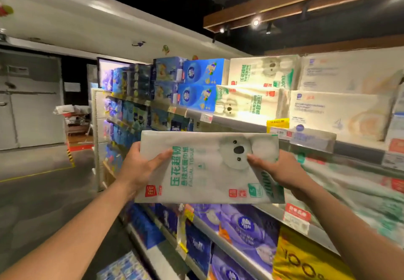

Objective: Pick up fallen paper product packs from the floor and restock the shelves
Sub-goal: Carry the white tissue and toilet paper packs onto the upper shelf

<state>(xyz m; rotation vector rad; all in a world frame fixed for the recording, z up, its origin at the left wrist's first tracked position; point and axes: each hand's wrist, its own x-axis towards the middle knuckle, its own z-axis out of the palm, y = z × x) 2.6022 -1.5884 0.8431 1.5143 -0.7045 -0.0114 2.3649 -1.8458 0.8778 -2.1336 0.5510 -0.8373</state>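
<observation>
- We hold the white koala-print plastic-wrapped tissue pack (207, 170), left hand (140, 168) and right hand (282, 172) gripping its opposite ends.
- We judge it light, soft and slippery, so end grips suit it.

Two bare arms in shot. Left forearm (76, 225): long, slim, uncovered from the bottom-left corner of the frame right up to the wrist. Right forearm (349, 225): same story, bare from the lower right edge. Left hand (140, 168) and right hand (277, 170) ungloved, fingers (136, 147) bare, nails too blurred to read.
</observation>
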